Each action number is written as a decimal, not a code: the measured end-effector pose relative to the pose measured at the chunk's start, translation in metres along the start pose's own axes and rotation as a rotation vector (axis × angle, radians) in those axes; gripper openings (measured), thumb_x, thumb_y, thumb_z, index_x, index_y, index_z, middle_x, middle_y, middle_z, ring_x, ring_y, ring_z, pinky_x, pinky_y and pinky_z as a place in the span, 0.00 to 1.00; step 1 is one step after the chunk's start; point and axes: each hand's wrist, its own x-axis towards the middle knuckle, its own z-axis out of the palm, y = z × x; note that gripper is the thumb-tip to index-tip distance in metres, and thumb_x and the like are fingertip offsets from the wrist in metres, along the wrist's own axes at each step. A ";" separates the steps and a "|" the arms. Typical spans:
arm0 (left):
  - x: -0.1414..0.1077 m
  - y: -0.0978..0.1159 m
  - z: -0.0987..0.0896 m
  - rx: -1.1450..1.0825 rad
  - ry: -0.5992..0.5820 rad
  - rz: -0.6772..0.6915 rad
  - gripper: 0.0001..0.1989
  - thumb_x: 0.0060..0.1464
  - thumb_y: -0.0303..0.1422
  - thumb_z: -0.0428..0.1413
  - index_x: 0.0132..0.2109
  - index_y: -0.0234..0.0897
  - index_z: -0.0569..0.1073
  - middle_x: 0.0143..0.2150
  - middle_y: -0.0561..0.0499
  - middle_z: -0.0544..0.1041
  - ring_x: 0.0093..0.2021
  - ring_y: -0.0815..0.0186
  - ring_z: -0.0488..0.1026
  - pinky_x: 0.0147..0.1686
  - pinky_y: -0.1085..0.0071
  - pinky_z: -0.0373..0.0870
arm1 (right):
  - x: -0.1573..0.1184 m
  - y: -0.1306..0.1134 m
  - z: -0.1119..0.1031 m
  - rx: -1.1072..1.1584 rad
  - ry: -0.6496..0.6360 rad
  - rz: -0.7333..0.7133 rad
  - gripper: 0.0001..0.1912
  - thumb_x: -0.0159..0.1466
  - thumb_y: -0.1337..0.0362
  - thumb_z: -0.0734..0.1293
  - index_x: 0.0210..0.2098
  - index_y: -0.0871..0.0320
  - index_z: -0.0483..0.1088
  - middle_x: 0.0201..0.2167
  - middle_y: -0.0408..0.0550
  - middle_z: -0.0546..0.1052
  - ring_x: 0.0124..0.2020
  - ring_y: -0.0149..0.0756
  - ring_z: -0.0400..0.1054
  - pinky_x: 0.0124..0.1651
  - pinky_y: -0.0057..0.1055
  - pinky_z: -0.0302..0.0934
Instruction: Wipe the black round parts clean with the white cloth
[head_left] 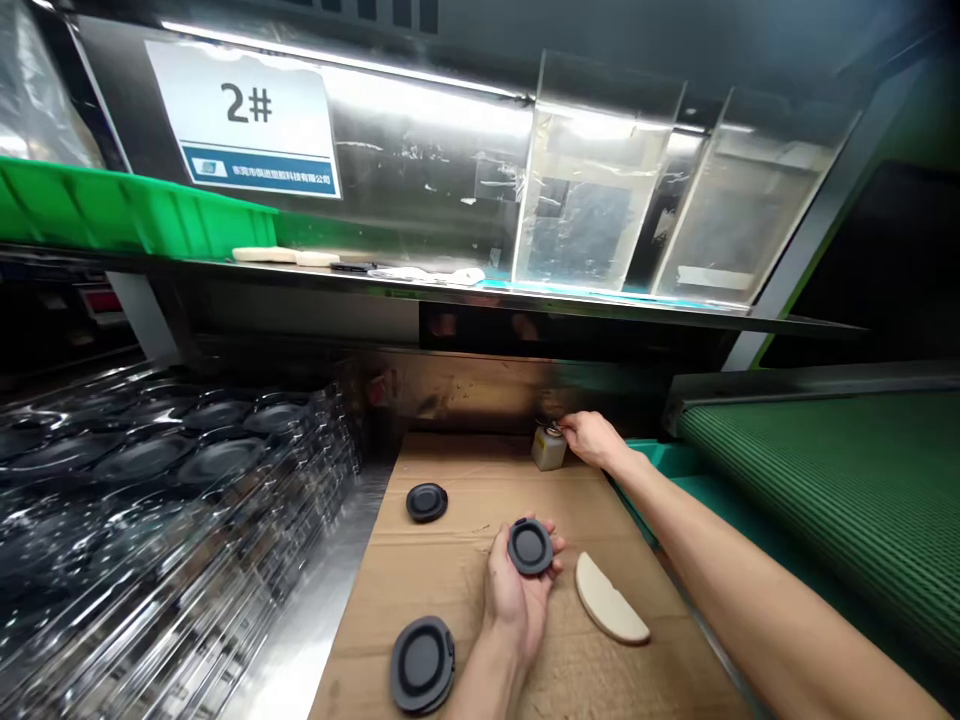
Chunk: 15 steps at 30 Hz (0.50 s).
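Note:
My left hand [516,595] holds a round dark grey plastic lid [529,547] from below, its fingers curled around the edge. Farther back, my right hand [593,438] has its fingers bunched at the metal top of a small whitish bottle [549,448] with a yellow label. Whatever may be between those fingertips is hidden. Two more round dark pieces lie on the cardboard sheet [450,560]: a smaller lid [427,502] toward the back left and a larger lid [422,664] in front. Right of my left hand rests a cream half-round pad [611,600].
Stacked clear plastic trays [247,540] holding dark round parts stand at left. A green ribbed conveyor belt [847,450] runs at right, above a teal bin [701,490]. A metal shelf [420,288] crosses overhead, bearing a green crate [135,210] and clear acrylic panels [600,190].

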 end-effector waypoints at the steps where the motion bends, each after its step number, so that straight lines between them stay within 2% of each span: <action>1: 0.000 0.000 0.001 0.002 -0.009 0.000 0.22 0.60 0.41 0.49 0.55 0.30 0.63 0.49 0.33 0.72 0.38 0.56 0.74 0.33 0.67 0.65 | 0.002 0.001 0.000 -0.008 -0.017 -0.006 0.17 0.61 0.65 0.59 0.43 0.55 0.76 0.41 0.51 0.77 0.44 0.40 0.70 0.44 0.28 0.57; 7: -0.003 0.001 0.002 0.014 0.014 -0.015 0.22 0.60 0.40 0.48 0.55 0.30 0.63 0.50 0.33 0.72 0.39 0.55 0.75 0.32 0.68 0.65 | 0.007 0.003 -0.001 0.001 -0.061 -0.005 0.17 0.62 0.64 0.58 0.44 0.57 0.76 0.42 0.51 0.76 0.45 0.38 0.70 0.45 0.26 0.58; 11: -0.003 0.001 0.001 0.029 0.007 -0.018 0.22 0.60 0.40 0.48 0.56 0.30 0.63 0.51 0.33 0.72 0.39 0.55 0.75 0.32 0.68 0.65 | 0.008 0.007 -0.012 0.038 -0.098 -0.021 0.16 0.62 0.63 0.60 0.44 0.55 0.77 0.41 0.46 0.77 0.42 0.34 0.70 0.41 0.23 0.59; 15: -0.004 0.001 0.000 0.023 0.015 -0.022 0.22 0.60 0.40 0.48 0.56 0.31 0.62 0.50 0.34 0.72 0.38 0.56 0.75 0.32 0.68 0.65 | 0.010 0.009 -0.023 0.034 -0.085 -0.008 0.16 0.62 0.62 0.60 0.43 0.55 0.77 0.38 0.46 0.77 0.41 0.35 0.70 0.40 0.25 0.60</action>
